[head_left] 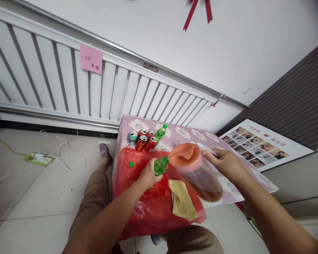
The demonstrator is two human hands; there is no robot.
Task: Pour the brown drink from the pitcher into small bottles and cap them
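My left hand is closed around a green plastic bottle over the red plastic sheet. In my right hand is the handle of a clear pitcher with an orange lid and brownish liquid inside. The pitcher leans towards the bottle, its lid edge close to the bottle's top; I cannot tell whether they touch or whether liquid flows. A green bottle cap lies on the sheet, left of my left hand. Below the pitcher is a folded yellow cloth.
Several drink cans and another green bottle stand at the back of the table. Behind it runs a white radiator. A photo board leans at the right. A power strip with cables lies on the floor at left.
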